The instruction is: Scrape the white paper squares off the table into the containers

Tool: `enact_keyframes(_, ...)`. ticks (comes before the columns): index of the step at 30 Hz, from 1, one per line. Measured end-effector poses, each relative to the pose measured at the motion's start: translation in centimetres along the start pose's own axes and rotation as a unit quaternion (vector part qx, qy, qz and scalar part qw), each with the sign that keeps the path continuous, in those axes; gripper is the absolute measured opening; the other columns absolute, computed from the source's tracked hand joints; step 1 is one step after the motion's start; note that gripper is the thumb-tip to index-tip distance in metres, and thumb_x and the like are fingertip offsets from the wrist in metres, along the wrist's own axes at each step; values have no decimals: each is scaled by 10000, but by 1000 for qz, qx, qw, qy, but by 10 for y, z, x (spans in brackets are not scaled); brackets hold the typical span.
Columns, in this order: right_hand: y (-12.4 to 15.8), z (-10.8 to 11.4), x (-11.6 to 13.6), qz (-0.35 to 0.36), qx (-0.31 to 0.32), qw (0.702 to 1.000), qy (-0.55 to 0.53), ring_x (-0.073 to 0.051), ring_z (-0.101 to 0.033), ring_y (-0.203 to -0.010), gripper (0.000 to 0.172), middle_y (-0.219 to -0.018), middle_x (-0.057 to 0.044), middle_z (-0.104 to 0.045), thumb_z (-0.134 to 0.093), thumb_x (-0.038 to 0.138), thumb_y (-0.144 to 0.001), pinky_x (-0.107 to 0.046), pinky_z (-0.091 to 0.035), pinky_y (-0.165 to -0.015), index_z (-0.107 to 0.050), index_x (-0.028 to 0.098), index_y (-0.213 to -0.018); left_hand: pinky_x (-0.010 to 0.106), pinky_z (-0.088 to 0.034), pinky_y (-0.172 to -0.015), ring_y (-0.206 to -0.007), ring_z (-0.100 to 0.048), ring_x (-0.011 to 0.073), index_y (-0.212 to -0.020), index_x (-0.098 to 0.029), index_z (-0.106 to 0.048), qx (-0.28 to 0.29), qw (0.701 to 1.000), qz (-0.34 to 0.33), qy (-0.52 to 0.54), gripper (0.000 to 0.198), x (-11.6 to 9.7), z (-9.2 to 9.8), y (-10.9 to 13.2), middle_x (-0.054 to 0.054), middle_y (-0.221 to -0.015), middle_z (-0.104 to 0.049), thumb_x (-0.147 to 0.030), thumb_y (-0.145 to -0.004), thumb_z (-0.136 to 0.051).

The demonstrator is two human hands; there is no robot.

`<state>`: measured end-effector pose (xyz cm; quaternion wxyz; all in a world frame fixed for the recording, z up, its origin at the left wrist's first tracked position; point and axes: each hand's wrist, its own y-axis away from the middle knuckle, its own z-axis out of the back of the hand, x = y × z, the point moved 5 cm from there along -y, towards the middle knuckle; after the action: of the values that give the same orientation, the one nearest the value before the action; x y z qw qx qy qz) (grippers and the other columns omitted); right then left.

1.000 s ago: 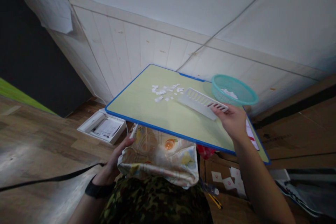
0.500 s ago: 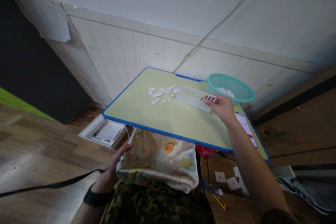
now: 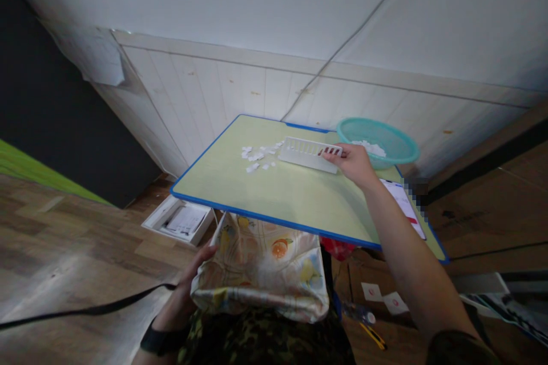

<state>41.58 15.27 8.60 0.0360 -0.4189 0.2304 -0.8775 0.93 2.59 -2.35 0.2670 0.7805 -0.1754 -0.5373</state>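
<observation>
My right hand (image 3: 353,162) grips one end of a white slotted plastic tray (image 3: 305,153) that rests on the green, blue-edged table (image 3: 278,197). The tray's far end lies right beside a scatter of small white pieces (image 3: 259,154). Just behind my right hand stands a teal basket (image 3: 379,142) with white pieces inside. My left hand (image 3: 192,276) is low, below the table's front edge, against a fruit-print cloth (image 3: 261,274) on my lap; its fingers are mostly hidden.
A white panelled wall runs close behind the table. On the wooden floor at the left lies an open white box (image 3: 180,219). A paper sheet (image 3: 402,199) lies on the table's right side. Cardboard, stickers and a yellow tool (image 3: 372,335) lie on the floor at right.
My right hand has slid the white slotted tray leftward across the table, toward the scattered white pieces. The left hand has stayed by the cloth.
</observation>
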Motion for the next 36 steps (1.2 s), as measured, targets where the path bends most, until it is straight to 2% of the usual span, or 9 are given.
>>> enact_keyframes(4,-3,-6,-6,0,17,1000,-4,-167,-601,-614,340,-736,-51,-713,-705,440,-753,-255,-415,-540,-759,131,-883,250,-587,-591,-624,-749,203,-729,-191,-727,22,1000,17,-8,41,11,6,-5,17,-629,-776,-153,-729,-712)
enact_keyframes(8,7,1,-12,-15,34,999,-29,-171,-605,-600,348,-707,-44,-706,-730,458,-723,-260,-428,-545,-757,134,-847,189,-570,-649,-701,-756,172,-805,-168,-745,-17,999,-42,19,240,10,13,-8,5,-754,-812,6,-644,-708)
enact_keyframes(9,9,4,-12,-17,37,999,-36,-173,-610,-605,347,-711,-44,-708,-736,459,-716,-264,-435,-553,-757,138,-844,203,-575,-621,-669,-754,179,-792,-166,-742,-18,999,-21,20,194,12,12,-8,8,-715,-804,-20,-668,-706)
enact_keyframes(12,12,13,-15,-21,11,999,-41,-180,-620,-631,347,-737,-44,-716,-747,459,-704,-268,-447,-564,-756,146,-855,243,-575,-524,-546,-729,194,-726,-158,-722,1,998,47,32,65,17,3,-7,30,-598,-768,-121,-755,-678)
enact_keyframes(17,8,19,-27,-44,-41,998,-15,-178,-609,-612,352,-699,-36,-703,-751,471,-689,-261,-437,-531,-749,147,-827,278,-586,-522,-542,-735,217,-797,-157,-736,35,998,33,39,89,16,-4,-8,37,-600,-766,-130,-774,-653)
enact_keyframes(20,8,16,-30,-53,-17,998,-20,-165,-591,-582,364,-687,-32,-694,-749,472,-693,-261,-432,-526,-750,141,-844,300,-590,-524,-564,-743,241,-836,-142,-741,46,998,40,27,109,18,-2,-10,58,-613,-770,-155,-787,-645)
enact_keyframes(26,14,6,-20,-42,42,996,-72,-162,-595,-597,374,-713,-38,-702,-754,485,-699,-263,-440,-543,-751,141,-847,254,-573,-484,-500,-717,195,-796,-161,-731,45,998,29,37,114,14,-6,-6,26,-569,-752,-125,-801,-622)
enact_keyframes(32,16,4,-16,-44,39,996,-72,-173,-608,-601,389,-713,-42,-711,-770,507,-678,-270,-451,-544,-755,149,-830,186,-554,-471,-444,-683,133,-643,-209,-686,41,996,27,74,202,7,-14,4,-23,-521,-732,-79,-789,-636)
enact_keyframes(36,18,0,-10,-36,75,992,-92,-181,-621,-622,392,-744,-54,-722,-771,501,-688,-281,-466,-565,-759,142,-848,205,-557,-467,-483,-706,154,-706,-193,-707,38,997,37,59,165,11,-10,0,-7,-556,-749,-96,-809,-620)
